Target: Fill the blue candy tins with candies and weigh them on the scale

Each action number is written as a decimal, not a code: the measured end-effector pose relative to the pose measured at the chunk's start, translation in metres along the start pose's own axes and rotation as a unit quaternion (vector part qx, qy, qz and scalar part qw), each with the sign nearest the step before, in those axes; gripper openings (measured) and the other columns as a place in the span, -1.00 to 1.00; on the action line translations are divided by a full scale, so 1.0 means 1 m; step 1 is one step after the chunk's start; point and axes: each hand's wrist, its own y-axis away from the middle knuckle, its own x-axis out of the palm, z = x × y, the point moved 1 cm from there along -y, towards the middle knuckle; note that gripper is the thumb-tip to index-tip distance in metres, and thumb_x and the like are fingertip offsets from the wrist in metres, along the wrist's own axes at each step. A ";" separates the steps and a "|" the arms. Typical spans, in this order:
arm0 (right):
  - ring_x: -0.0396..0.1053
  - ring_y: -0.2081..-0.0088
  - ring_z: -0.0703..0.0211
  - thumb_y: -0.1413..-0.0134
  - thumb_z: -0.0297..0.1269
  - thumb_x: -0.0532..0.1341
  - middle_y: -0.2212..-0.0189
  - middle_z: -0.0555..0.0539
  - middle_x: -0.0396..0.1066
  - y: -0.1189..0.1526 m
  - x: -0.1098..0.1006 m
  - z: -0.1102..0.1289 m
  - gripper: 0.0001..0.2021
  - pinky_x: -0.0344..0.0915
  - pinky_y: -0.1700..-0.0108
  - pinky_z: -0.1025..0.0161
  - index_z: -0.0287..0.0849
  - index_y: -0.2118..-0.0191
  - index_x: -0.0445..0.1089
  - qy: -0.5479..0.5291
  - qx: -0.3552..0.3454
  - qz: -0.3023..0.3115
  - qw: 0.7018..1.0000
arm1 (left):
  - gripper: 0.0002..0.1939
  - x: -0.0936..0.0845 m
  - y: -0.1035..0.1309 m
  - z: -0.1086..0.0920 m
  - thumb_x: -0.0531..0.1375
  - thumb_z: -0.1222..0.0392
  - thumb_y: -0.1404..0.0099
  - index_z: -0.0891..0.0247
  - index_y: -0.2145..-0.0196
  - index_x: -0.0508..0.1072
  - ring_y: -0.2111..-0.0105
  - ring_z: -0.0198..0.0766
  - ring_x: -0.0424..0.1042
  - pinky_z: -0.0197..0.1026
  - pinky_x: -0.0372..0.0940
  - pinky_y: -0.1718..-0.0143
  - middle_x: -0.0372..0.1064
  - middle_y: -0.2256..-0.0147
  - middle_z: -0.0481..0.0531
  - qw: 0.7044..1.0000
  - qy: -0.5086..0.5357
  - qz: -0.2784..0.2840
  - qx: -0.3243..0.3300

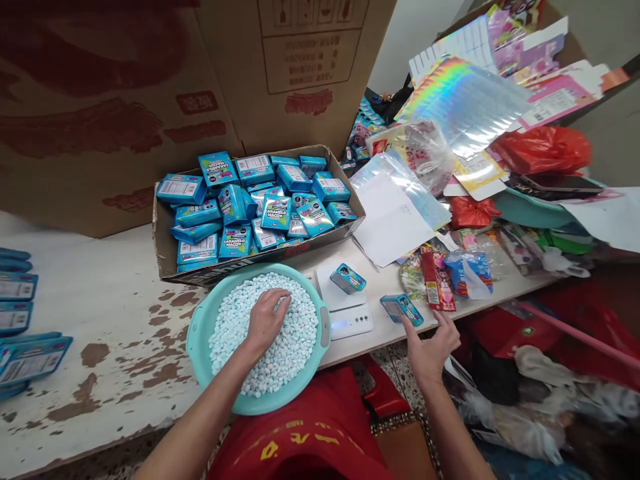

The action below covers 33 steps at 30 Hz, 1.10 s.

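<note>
A teal basin (323, 327) full of small pale blue candies (280, 363) sits at the table's front edge. My left hand (269, 319) rests on the candies, its fingers curled down; what they may hold is hidden. My right hand (434, 343) is spread, thumb and fingers apart, just in front of a small blue box (401, 309) lying on the table. Another blue box (348, 279) lies on a white scale (351, 322) between the basin and my right hand. Behind the basin, a cardboard tray (159, 247) holds several blue boxes (276, 212).
Stacked blue packs (35, 357) stand at the far left. A large cardboard carton (225, 80) rises behind the tray. White paper (393, 220), shiny film sheets (465, 100), a red bag (550, 150) and candy packets (437, 277) crowd the right side.
</note>
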 end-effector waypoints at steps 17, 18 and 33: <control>0.28 0.09 -0.15 0.29 0.18 0.26 0.17 -0.27 0.37 -0.001 0.025 -0.026 -0.30 0.15 0.00 -0.08 -0.29 0.08 0.30 -0.089 0.179 0.139 0.970 | -0.52 0.089 -0.093 -0.084 0.17 0.29 -0.19 0.10 -0.07 0.23 -0.06 0.02 0.20 0.01 0.21 0.06 0.17 -0.07 0.14 0.926 -0.163 0.293 0.174; 0.31 0.17 -0.11 0.29 0.16 0.25 0.24 -0.23 0.40 -0.002 0.026 -0.027 -0.35 0.20 0.05 -0.05 -0.27 0.13 0.33 -0.099 0.198 0.144 0.964 | -0.61 0.092 -0.093 -0.083 0.14 0.28 -0.22 0.15 -0.02 0.28 0.02 -0.01 0.27 -0.03 0.24 0.12 0.23 0.00 0.16 0.923 -0.172 0.299 0.170; 0.36 0.23 -0.01 0.16 0.15 0.20 0.29 -0.17 0.42 -0.021 0.065 0.077 -0.46 0.29 0.12 0.02 -0.23 0.17 0.34 -0.216 0.045 0.212 0.952 | -0.61 -0.042 -0.002 -0.056 0.23 0.13 -0.17 0.14 0.03 0.32 0.10 -0.18 0.33 -0.16 0.23 0.08 0.35 0.14 0.02 0.996 0.090 0.015 0.024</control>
